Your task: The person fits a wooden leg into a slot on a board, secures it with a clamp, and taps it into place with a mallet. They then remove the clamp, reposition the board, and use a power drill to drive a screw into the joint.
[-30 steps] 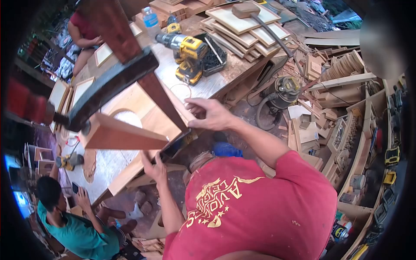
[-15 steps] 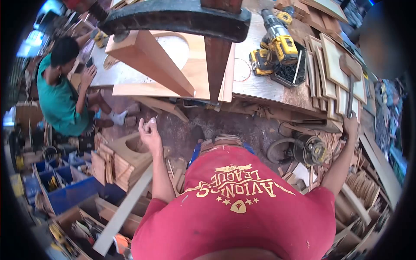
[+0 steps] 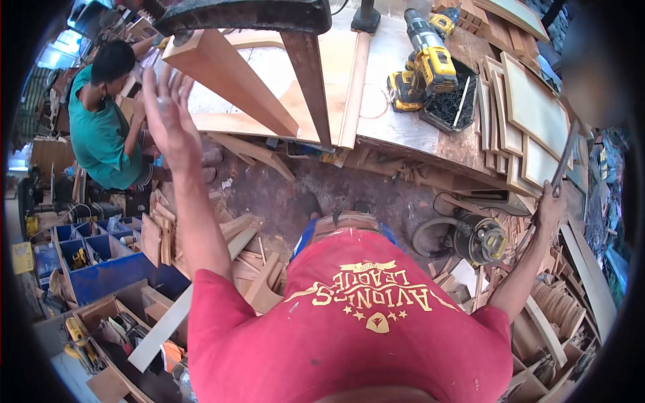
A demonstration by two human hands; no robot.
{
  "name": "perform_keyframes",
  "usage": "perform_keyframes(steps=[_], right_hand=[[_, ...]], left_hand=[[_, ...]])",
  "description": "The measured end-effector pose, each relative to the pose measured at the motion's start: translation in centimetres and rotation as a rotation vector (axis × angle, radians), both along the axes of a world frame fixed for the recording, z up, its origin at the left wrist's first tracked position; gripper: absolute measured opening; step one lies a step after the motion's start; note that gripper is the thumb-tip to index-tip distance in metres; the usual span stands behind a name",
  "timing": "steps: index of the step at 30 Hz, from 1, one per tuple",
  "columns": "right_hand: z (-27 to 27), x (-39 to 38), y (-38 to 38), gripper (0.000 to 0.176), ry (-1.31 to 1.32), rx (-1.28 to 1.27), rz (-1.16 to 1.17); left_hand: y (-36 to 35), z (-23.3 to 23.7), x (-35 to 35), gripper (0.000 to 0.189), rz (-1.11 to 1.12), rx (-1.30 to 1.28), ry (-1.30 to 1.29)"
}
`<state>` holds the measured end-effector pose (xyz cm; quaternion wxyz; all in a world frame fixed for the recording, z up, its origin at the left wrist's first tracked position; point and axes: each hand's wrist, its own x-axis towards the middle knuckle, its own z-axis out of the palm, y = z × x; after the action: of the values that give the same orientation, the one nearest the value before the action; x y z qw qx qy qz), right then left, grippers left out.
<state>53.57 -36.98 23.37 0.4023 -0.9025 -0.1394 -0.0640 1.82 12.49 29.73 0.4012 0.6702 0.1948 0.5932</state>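
Note:
My right hand (image 3: 551, 207) is closed around the long handle of a mallet (image 3: 563, 158), beside the stacked framed panels (image 3: 531, 107) at the bench's right end. The mallet's head is out of sight at the dark edge of the view. My left hand (image 3: 168, 111) is raised with fingers spread and holds nothing. It is just left of a slanted wooden board (image 3: 232, 80) that sits under a dark curved clamp bar (image 3: 248, 13) on the workbench (image 3: 403, 131).
A yellow cordless drill (image 3: 430, 60) and a tray of screws (image 3: 450, 101) lie on the bench. A shop vacuum (image 3: 478, 236) stands on the floor at right. A person in a teal shirt (image 3: 101, 131) sits at left. Blue crates (image 3: 101, 265) and wood offcuts (image 3: 242, 248) cover the floor.
My right hand reached the mallet handle, gripped it and drew it off the stack of panels. My left hand let go of the board's underside, dropped, then rose open to the left.

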Motion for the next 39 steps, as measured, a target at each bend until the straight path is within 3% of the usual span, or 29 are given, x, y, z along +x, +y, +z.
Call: perform_keyframes(steps=[3, 4, 5, 7, 8, 11, 12, 13, 14, 15, 19, 22, 23, 25, 26, 28, 32, 33, 34, 38, 39], right_hand=[[0.8, -2.3, -0.2, 0.043, -0.384, 0.026, -0.060], [2.4, -5.7, 0.7, 0.047, -0.241, 0.054, -0.169], [2.4, -7.1, 0.3, 0.048, -0.156, 0.201, -0.084], [2.8, -11.1, 0.6, 0.048, 0.002, 0.507, 0.072], [3.6, -14.1, 1.4, 0.026, 0.038, 0.565, 0.119], [3.1, -23.4, 4.2, 0.023, 0.158, 0.539, -0.012], [0.7, -26.3, 4.6, 0.024, 0.139, 0.483, -0.021], [-1.2, -29.3, 4.9, 0.036, 0.192, 0.382, -0.017], [-3.6, -32.5, 5.3, 0.039, 0.235, 0.304, -0.025], [-6.1, -36.3, 6.0, 0.043, 0.301, 0.237, -0.024], [-12.9, -50.5, 9.8, 0.060, 0.628, 0.021, 0.111], [-11.6, -57.0, 16.0, 0.069, 0.748, 0.045, 0.372], [-10.2, -58.2, 18.8, 0.067, 0.977, 0.073, 0.341], [-9.0, -58.9, 24.4, 0.065, 1.180, 0.058, 0.417], [-9.0, -59.0, 26.8, 0.064, 1.160, 0.006, 0.526], [-14.0, -60.6, 30.7, 0.065, 0.648, 0.200, 0.740], [-15.2, -61.8, 38.8, 0.066, 0.623, 0.329, 0.719], [-15.7, -62.1, 39.6, 0.066, 0.610, 0.337, 0.678], [-16.0, -62.0, 40.3, 0.066, 0.596, 0.345, 0.642], [-17.4, -61.4, 40.1, 0.071, 0.549, 0.418, 0.471], [-17.1, -61.4, 39.8, 0.072, 0.544, 0.445, 0.426]], left_hand=[[3.4, 4.2, 2.1, 0.089, -0.265, 0.018, -0.121], [4.5, 5.2, 2.6, 0.083, -0.376, -0.003, -0.169], [5.2, 6.1, 2.9, 0.076, -0.491, -0.028, -0.215], [5.2, 7.7, 3.8, 0.093, -0.451, -0.023, -0.008], [5.2, 8.1, 4.3, 0.101, -0.440, -0.016, 0.096], [6.6, 8.0, 4.8, 0.092, -0.709, -0.174, 0.177], [7.1, 7.6, 4.9, 0.081, -0.816, -0.216, 0.127], [10.5, 7.5, 4.5, 0.065, -1.347, -0.370, 0.127], [6.2, 10.0, 5.2, 0.056, -1.043, -0.413, 0.135], [5.0, 10.1, 5.1, 0.054, -0.984, -0.310, 0.183], [7.0, 9.7, 4.7, 0.045, -1.168, -0.204, 0.222], [8.8, 9.8, 5.1, 0.039, -1.363, -0.214, 0.237], [8.6, 9.4, 5.5, 0.039, -1.334, -0.183, 0.238], [8.6, 9.1, 5.8, 0.040, -1.377, -0.160, 0.241], [9.2, 9.4, 5.5, 0.041, -1.448, -0.171, 0.244], [8.3, 9.7, 4.7, 0.043, -1.401, -0.165, 0.240], [9.5, 8.3, 6.4, 0.045, -1.308, -0.226, 0.239], [13.5, 7.8, 8.4, 0.050, -1.361, -0.266, 0.313], [15.0, 7.9, 9.1, 0.041, -1.546, -0.315, 0.331], [11.6, 8.4, 7.8, 0.042, -1.275, -0.346, 0.268], [11.7, 8.4, 7.4, 0.031, -1.439, -0.353, 0.255]])
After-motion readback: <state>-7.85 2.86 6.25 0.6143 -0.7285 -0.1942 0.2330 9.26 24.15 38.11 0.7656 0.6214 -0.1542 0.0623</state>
